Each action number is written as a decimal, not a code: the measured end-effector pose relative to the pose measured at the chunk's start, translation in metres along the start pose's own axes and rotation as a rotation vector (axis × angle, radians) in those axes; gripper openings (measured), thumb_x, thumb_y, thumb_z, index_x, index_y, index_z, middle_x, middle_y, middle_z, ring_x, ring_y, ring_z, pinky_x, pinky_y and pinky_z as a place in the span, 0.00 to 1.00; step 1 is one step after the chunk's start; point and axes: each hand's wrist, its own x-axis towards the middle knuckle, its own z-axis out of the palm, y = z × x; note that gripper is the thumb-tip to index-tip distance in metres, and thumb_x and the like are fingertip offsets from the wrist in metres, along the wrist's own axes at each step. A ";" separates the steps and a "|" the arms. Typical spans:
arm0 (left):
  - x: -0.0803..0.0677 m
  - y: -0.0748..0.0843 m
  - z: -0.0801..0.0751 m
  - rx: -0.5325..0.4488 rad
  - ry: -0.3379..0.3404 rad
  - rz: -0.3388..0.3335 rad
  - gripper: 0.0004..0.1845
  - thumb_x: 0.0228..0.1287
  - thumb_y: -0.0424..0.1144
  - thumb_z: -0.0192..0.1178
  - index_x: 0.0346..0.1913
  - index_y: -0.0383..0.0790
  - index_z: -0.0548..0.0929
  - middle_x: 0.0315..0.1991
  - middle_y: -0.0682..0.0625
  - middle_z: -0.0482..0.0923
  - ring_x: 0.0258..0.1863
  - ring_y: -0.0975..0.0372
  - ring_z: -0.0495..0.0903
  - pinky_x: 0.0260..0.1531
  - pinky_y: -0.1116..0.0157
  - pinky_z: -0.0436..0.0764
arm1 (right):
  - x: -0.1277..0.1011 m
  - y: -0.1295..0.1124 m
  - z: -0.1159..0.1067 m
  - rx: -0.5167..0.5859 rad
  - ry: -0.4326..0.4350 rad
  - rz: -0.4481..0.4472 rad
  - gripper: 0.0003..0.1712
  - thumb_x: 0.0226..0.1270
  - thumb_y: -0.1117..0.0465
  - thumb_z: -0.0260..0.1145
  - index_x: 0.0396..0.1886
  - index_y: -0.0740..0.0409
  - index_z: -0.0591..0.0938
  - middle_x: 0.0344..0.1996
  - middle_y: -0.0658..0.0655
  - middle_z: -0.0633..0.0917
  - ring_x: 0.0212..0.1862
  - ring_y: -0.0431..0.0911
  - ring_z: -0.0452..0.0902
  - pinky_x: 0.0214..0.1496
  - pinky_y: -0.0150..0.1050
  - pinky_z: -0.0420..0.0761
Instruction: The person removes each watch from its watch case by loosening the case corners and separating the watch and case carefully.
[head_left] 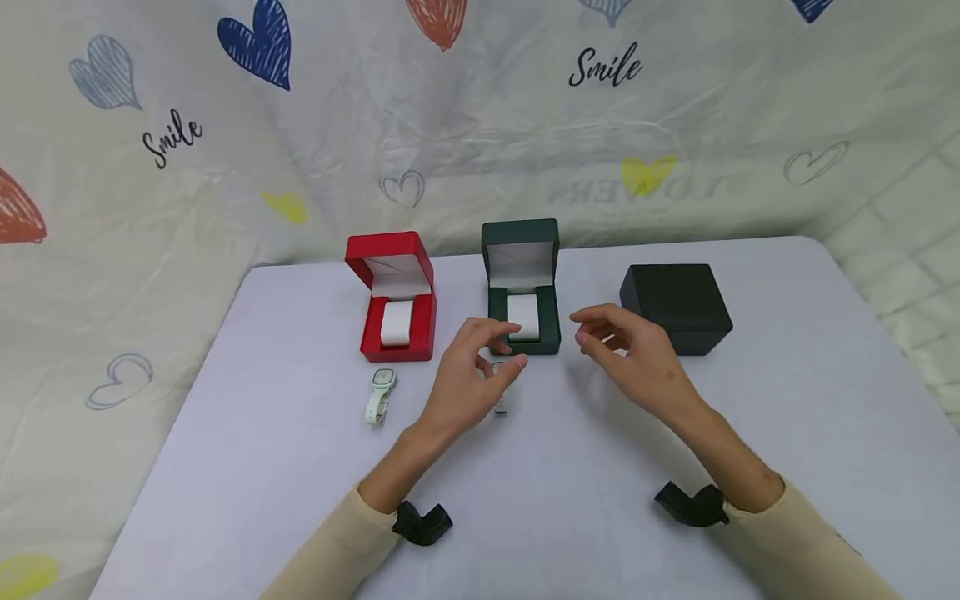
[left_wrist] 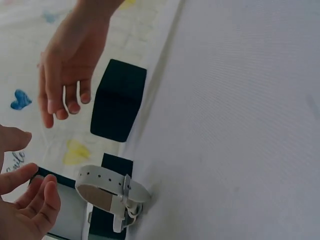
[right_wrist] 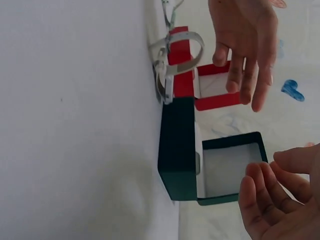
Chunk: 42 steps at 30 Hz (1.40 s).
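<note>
A white-strapped watch [head_left: 501, 392] stands on its edge on the pale table [head_left: 570, 500], just in front of an open dark green box [head_left: 547, 332] with a white cushion [head_left: 523, 315] inside. My left hand [head_left: 504, 346] hovers over the watch with fingers loosely bent. In the left wrist view the watch [left_wrist: 107, 192] stands apart from that hand [left_wrist: 30, 200]; the right wrist view also shows a gap between the watch [right_wrist: 172, 65] and the left hand [right_wrist: 245, 55]. My right hand [head_left: 592, 329] floats empty and relaxed to the right of the green box [right_wrist: 177, 145].
An open red box [head_left: 393, 329] with a white cushion stands left of the green one, with a pale green watch [head_left: 381, 393] lying before it. A closed black box [head_left: 678, 304] sits to the right. A printed cloth backdrop [head_left: 480, 125] hangs behind the table.
</note>
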 end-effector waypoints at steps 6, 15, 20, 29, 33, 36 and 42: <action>0.010 0.010 0.013 -0.016 -0.026 0.048 0.21 0.69 0.39 0.68 0.64 0.43 0.82 0.59 0.49 0.77 0.52 0.56 0.83 0.39 0.67 0.86 | 0.000 0.006 -0.021 -0.015 0.105 -0.033 0.13 0.75 0.63 0.68 0.56 0.55 0.86 0.42 0.56 0.89 0.41 0.28 0.79 0.45 0.18 0.77; 0.019 0.016 0.030 -0.030 -0.057 0.054 0.18 0.71 0.37 0.67 0.62 0.43 0.83 0.59 0.49 0.77 0.53 0.61 0.81 0.42 0.71 0.86 | -0.004 0.019 -0.039 -0.030 0.192 -0.033 0.14 0.72 0.66 0.69 0.54 0.54 0.87 0.46 0.54 0.88 0.45 0.26 0.77 0.47 0.17 0.74; 0.024 0.019 0.037 -0.064 -0.088 0.042 0.19 0.72 0.36 0.65 0.63 0.43 0.83 0.59 0.47 0.77 0.54 0.58 0.81 0.44 0.72 0.85 | -0.004 0.025 -0.047 -0.040 0.218 -0.018 0.14 0.72 0.66 0.70 0.55 0.54 0.87 0.45 0.40 0.86 0.46 0.25 0.77 0.48 0.17 0.74; 0.030 0.021 0.049 -0.086 -0.129 0.015 0.19 0.73 0.36 0.64 0.64 0.43 0.82 0.60 0.48 0.77 0.56 0.56 0.81 0.45 0.73 0.84 | -0.005 0.034 -0.059 -0.022 0.272 0.007 0.15 0.70 0.68 0.70 0.55 0.57 0.87 0.44 0.31 0.81 0.47 0.25 0.77 0.50 0.16 0.73; 0.032 0.022 0.053 -0.074 -0.132 -0.001 0.19 0.73 0.36 0.64 0.64 0.44 0.82 0.61 0.48 0.77 0.56 0.59 0.81 0.46 0.74 0.84 | -0.005 0.038 -0.062 -0.008 0.287 0.006 0.15 0.70 0.69 0.70 0.54 0.59 0.87 0.44 0.31 0.81 0.47 0.25 0.76 0.51 0.17 0.73; 0.032 0.021 0.056 -0.075 -0.132 -0.014 0.19 0.73 0.36 0.64 0.64 0.44 0.82 0.61 0.49 0.77 0.57 0.56 0.82 0.46 0.74 0.84 | -0.005 0.040 -0.065 -0.014 0.299 0.007 0.14 0.69 0.70 0.70 0.54 0.60 0.87 0.43 0.32 0.80 0.48 0.26 0.76 0.51 0.17 0.73; 0.037 0.021 0.063 -0.094 -0.153 -0.029 0.20 0.73 0.35 0.63 0.65 0.42 0.81 0.63 0.47 0.75 0.60 0.53 0.82 0.49 0.70 0.85 | -0.004 0.046 -0.072 -0.032 0.360 0.006 0.15 0.66 0.72 0.71 0.52 0.62 0.87 0.44 0.30 0.79 0.50 0.25 0.74 0.51 0.19 0.72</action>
